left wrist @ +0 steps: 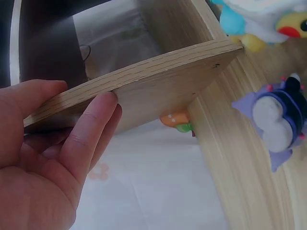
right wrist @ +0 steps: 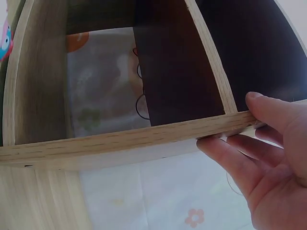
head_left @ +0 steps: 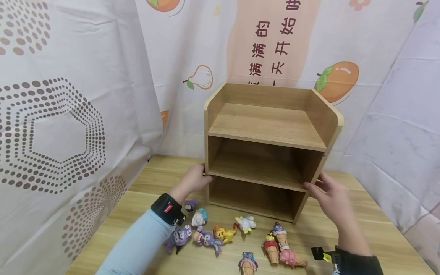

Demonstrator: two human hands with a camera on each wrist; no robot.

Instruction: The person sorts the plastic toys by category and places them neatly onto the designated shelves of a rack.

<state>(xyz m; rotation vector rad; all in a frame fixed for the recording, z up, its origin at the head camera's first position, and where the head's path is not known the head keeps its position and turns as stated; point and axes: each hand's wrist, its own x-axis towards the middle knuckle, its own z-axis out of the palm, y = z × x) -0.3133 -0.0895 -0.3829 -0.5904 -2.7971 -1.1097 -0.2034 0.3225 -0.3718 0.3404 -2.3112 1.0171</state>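
Note:
A small wooden shelf unit (head_left: 268, 118) with two open compartments and a raised top rim stands upright on the table. My left hand (head_left: 193, 178) holds its left side panel at about the height of the middle board. In the left wrist view, the thumb is inside that panel (left wrist: 158, 69) and the fingers are against its outer face. On the opposite side, my right hand (head_left: 331, 196) grips the right panel at a similar height. The right wrist view shows the thumb over the front edge (right wrist: 96, 144) and curled fingertips on the outside. Both compartments look bare.
Several toy figures lie on the wooden table (head_left: 378, 229) before the shelf: purple ones (head_left: 180, 236), a yellow one (head_left: 224, 233), a white one (head_left: 246, 223). Ice-cream-cone toys (head_left: 272, 250) lie toward the right. A printed curtain (head_left: 192, 126) hangs close behind.

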